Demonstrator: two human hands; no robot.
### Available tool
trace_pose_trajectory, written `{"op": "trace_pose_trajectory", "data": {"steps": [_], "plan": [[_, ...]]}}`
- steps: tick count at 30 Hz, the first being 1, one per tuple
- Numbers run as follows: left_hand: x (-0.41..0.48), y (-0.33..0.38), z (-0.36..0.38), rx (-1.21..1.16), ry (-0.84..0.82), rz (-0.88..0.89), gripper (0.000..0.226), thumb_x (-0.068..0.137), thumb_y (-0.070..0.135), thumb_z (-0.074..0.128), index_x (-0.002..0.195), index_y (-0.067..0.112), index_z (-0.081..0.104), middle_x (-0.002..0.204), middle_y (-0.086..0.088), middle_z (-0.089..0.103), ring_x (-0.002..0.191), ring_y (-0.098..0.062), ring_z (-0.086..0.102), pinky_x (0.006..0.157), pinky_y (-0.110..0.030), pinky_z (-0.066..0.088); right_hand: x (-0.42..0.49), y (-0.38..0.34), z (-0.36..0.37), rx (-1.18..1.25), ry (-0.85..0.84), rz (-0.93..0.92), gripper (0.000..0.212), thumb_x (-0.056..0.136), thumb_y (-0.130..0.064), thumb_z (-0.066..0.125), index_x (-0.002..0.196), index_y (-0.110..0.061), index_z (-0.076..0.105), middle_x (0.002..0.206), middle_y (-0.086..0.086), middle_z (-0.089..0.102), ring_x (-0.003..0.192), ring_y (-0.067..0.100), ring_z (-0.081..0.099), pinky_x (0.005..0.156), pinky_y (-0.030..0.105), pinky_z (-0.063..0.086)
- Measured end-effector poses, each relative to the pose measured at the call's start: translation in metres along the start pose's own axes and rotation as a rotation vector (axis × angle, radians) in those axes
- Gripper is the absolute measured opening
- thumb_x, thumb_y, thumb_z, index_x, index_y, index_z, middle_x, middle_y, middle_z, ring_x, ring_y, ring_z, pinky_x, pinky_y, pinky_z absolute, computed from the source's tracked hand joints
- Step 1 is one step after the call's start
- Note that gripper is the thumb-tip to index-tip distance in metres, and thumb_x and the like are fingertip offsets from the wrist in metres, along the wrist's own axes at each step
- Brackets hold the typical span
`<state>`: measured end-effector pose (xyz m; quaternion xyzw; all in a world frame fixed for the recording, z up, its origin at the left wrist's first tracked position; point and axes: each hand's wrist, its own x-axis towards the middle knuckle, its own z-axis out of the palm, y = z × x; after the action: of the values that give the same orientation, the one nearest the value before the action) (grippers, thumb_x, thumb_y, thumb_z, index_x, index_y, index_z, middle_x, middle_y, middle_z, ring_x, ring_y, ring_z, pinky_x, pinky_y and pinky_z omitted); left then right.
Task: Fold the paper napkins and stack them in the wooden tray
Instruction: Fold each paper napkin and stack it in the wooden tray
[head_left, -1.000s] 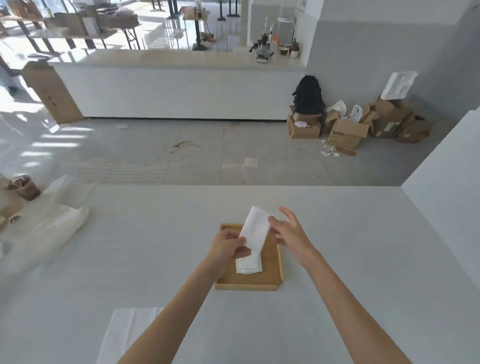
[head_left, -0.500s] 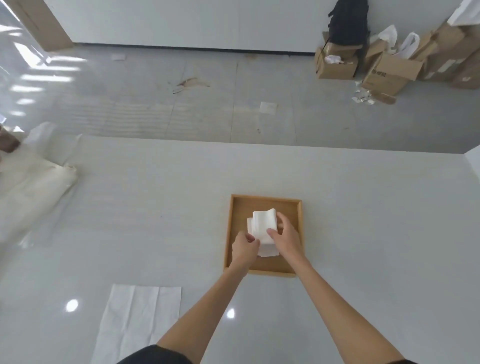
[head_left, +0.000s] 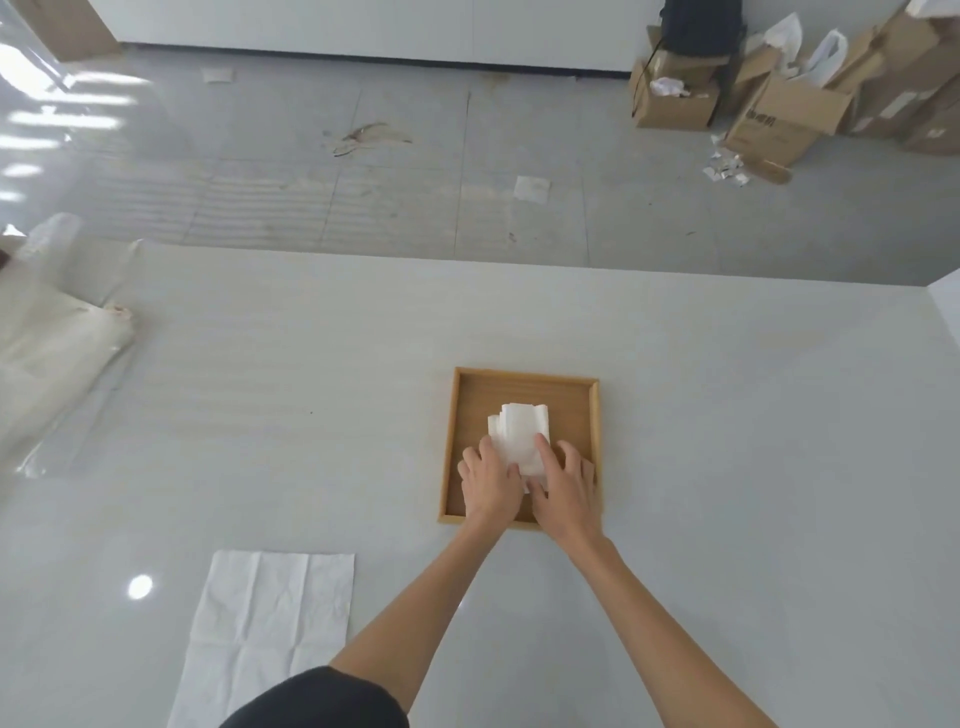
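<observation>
A square wooden tray (head_left: 450, 441) lies on the white table in front of me. Inside it sits a small stack of folded white paper napkins (head_left: 522, 423), its edges slightly uneven. My left hand (head_left: 488, 486) and my right hand (head_left: 567, 488) lie flat side by side on the near end of the stack, fingers spread and pressing on the top napkin. An unfolded, creased white napkin (head_left: 270, 623) lies flat on the table at the near left.
A crumpled pale plastic bag (head_left: 47, 358) lies at the table's left edge. The table's far edge (head_left: 467, 262) drops to a grey floor. Cardboard boxes (head_left: 779, 114) stand far off at the back right.
Both hands carried a folded napkin down from above the tray and laid it on the stack. Their fingers have spread flat on top. The view has tilted downward.
</observation>
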<state>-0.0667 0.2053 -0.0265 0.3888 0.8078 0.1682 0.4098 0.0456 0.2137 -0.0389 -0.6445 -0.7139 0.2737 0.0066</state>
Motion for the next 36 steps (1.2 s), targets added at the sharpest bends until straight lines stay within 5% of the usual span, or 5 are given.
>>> {"op": "trace_pose_trajectory", "data": {"steps": [10,17,25,31,36], "plan": [[0.017,-0.003,-0.004,-0.054,-0.012,-0.064,0.057,0.093,0.016,0.053,0.146,0.013,0.035,0.136,-0.015,0.038,0.129,-0.035,0.035,0.107,-0.041,0.034,0.014,0.000,0.002,0.612,0.135,0.279,0.048,0.094,-0.021,0.056,0.141,-0.017,0.050,0.137,0.001,0.054,0.129,0.020,0.051,0.108,0.043,0.044],[0.020,0.000,-0.001,-0.151,-0.066,-0.112,0.064,0.085,0.015,0.056,0.146,0.016,0.037,0.136,-0.013,0.040,0.127,-0.034,0.036,0.109,-0.047,0.037,0.011,-0.007,0.007,0.829,0.088,0.302,0.063,0.082,0.012,0.056,0.139,-0.016,0.047,0.119,-0.004,0.061,0.111,0.013,0.059,0.087,0.024,0.051],[0.024,0.006,-0.006,-0.344,-0.009,-0.095,0.054,0.088,0.022,0.060,0.141,0.020,0.045,0.130,-0.011,0.047,0.126,-0.030,0.040,0.104,-0.047,0.043,0.021,-0.007,0.002,0.917,0.156,0.275,0.040,0.091,-0.006,0.063,0.129,-0.018,0.055,0.121,-0.006,0.061,0.114,0.014,0.059,0.089,0.024,0.050],[0.019,0.013,-0.006,-0.247,0.060,-0.243,0.066,0.094,0.029,0.057,0.152,0.021,0.027,0.151,-0.011,0.031,0.142,-0.031,0.023,0.112,-0.050,0.031,0.025,-0.004,-0.007,0.786,0.141,0.285,0.041,0.089,0.000,0.058,0.127,-0.014,0.050,0.121,-0.001,0.059,0.122,0.020,0.057,0.086,0.018,0.049],[-0.015,0.023,-0.022,-0.814,0.057,-0.761,0.069,0.093,0.023,0.052,0.154,0.020,0.020,0.158,-0.009,0.023,0.141,-0.034,0.030,0.107,-0.048,0.037,0.058,-0.019,-0.031,0.226,0.243,-0.095,0.050,0.092,-0.008,0.050,0.142,-0.016,0.048,0.148,0.000,0.047,0.140,0.023,0.035,0.116,0.034,0.030]]}}
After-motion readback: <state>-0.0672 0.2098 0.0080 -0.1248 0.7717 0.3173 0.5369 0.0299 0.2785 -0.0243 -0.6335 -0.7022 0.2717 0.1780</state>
